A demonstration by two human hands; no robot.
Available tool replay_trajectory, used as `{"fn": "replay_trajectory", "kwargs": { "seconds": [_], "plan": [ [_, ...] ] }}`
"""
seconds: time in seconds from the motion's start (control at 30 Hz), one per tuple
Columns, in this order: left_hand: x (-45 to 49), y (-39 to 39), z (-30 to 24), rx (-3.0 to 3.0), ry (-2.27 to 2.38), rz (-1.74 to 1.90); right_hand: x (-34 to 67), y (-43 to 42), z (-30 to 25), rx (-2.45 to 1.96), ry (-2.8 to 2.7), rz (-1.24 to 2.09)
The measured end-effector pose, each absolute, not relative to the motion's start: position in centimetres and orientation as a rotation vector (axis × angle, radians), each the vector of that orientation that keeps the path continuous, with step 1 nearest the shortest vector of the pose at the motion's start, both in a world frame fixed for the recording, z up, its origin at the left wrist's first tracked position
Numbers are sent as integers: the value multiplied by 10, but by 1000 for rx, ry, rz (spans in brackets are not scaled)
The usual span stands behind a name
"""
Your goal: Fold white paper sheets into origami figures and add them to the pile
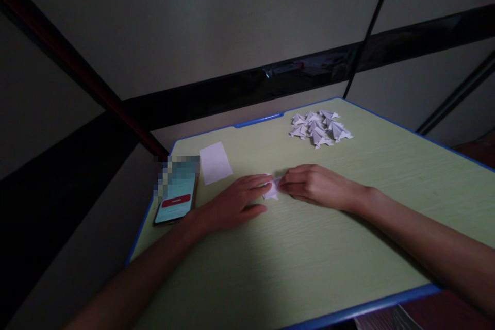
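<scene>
A small piece of folded white paper [272,192] lies on the green table between my two hands. My left hand [240,201] rests with its fingers stretched over the paper's left side, the thumb held apart below. From the right, my right hand [309,185] has its fingers drawn together at the paper's other end, and that end is partly hidden under the fingertips. Behind them, several folded white paper figures [317,128], pointed like origami frogs, stand grouped near the table's far corner.
A flat white paper sheet [216,163] lies at the far left of the table [247,273]. Beside it is a phone [177,198] with a lit screen, near my left forearm. Blue trim [260,120] edges the table, and pale panels [232,26] rise behind it.
</scene>
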State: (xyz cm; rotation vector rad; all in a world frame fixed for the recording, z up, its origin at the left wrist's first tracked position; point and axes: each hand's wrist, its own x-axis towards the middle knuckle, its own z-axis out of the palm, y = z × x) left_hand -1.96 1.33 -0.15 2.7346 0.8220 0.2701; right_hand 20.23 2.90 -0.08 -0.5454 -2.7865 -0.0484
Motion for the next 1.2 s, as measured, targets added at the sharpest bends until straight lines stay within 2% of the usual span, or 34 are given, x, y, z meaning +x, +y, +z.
{"fn": "replay_trajectory", "kwargs": {
  "seconds": [0.33, 0.77, 1.2],
  "plan": [
    [-17, 15, 2, 2698, 732, 237, 202, 33, 6, -619, -2676, 424],
    [-22, 19, 2, 2491, 691, 365, 197, 37, 4, -716, -2525, 715],
    [-20, 16, 2, 2561, 717, 380, 182, 30, 2, -1039, -2327, 745]
  ]
}}
